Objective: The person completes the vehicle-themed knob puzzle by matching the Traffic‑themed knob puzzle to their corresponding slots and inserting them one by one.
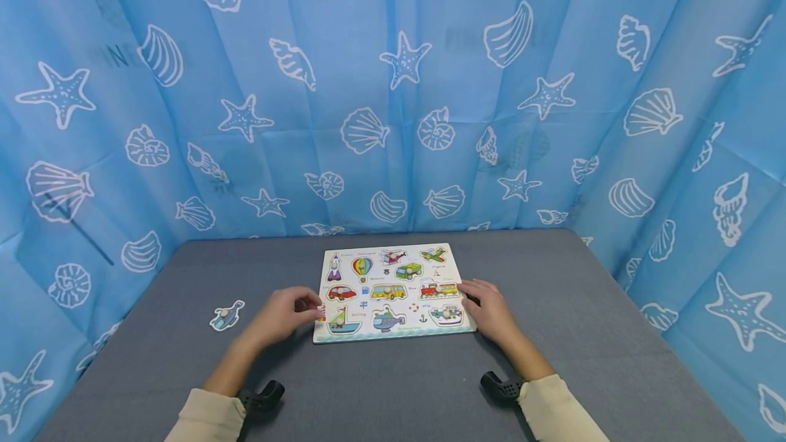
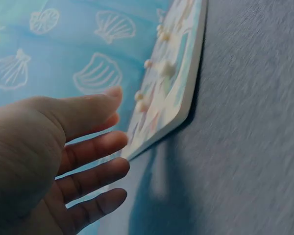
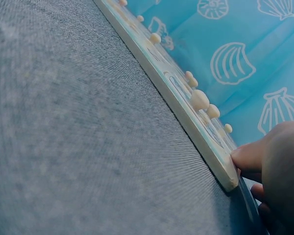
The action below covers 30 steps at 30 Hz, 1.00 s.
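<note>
A wooden peg puzzle board (image 1: 364, 303) with pictures of vehicles and small round knobs lies on the grey table. At its left side, my left hand (image 1: 288, 316) has thumb and index brought together at the edge; the other fingers (image 2: 95, 183) are loosely spread in the left wrist view. On the opposite side my right hand (image 1: 491, 309) grips the edge, the thumb (image 3: 246, 156) on the rim near the corner and the fingers lower down, partly hidden. Colourful pieces such as a bus (image 1: 389, 292) and a train (image 1: 439, 289) show on the board.
Left of the left hand lies a loose blue cut-out piece (image 1: 226, 316) with a white border. A blue curtain (image 1: 393, 121) with white shells and starfish hangs behind the grey table (image 1: 393, 394). Black bands (image 1: 264, 398) are on both wrists.
</note>
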Each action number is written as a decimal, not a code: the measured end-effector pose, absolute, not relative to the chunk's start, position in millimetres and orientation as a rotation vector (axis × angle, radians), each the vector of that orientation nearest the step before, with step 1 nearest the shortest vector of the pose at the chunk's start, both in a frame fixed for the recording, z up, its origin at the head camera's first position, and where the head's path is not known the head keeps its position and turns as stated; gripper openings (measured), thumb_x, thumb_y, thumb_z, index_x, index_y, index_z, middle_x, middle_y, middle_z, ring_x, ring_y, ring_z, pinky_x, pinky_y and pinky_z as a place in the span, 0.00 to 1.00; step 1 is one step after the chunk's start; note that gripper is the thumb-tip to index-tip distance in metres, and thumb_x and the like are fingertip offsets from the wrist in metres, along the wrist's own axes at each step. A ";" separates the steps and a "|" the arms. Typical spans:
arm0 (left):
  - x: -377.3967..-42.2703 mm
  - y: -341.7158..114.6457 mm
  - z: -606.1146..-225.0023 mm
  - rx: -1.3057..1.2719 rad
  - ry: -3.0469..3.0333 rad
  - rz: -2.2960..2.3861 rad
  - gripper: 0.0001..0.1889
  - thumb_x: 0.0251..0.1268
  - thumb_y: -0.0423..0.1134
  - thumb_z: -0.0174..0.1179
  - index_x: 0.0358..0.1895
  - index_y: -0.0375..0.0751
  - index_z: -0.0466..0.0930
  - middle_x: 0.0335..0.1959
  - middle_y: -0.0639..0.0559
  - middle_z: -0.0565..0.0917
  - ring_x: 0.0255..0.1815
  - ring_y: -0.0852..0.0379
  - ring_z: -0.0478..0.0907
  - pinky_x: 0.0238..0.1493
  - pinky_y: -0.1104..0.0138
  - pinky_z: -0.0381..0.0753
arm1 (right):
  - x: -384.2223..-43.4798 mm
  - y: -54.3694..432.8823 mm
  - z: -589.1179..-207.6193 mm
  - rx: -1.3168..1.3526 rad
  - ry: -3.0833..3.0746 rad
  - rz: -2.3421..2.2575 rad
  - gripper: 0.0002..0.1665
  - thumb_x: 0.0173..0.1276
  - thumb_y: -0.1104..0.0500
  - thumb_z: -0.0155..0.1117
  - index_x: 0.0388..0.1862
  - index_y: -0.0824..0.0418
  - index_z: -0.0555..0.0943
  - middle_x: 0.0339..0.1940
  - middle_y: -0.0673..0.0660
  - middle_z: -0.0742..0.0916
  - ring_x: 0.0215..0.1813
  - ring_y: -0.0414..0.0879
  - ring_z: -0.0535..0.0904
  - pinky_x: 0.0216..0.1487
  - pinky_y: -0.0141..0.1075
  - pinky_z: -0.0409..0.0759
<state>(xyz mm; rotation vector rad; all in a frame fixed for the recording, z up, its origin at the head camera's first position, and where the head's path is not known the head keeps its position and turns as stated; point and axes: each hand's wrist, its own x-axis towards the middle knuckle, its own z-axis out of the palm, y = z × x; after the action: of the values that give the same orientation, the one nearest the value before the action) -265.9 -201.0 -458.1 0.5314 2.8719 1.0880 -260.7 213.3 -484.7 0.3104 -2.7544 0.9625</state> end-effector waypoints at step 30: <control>-249.4 -312.1 -448.8 0.197 2.991 1.117 0.18 0.67 0.46 0.63 0.51 0.36 0.80 0.41 0.47 0.81 0.39 0.50 0.75 0.31 0.62 0.75 | -260.7 212.1 -484.8 0.309 -2.756 0.951 0.21 0.68 0.67 0.60 0.59 0.70 0.78 0.61 0.66 0.80 0.68 0.64 0.66 0.66 0.59 0.61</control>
<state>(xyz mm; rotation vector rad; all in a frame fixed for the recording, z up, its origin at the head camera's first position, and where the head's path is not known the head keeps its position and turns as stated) -249.4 -312.1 -448.8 0.1971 2.9907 1.1168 -260.7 212.1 -484.8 0.3092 -2.7561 0.9512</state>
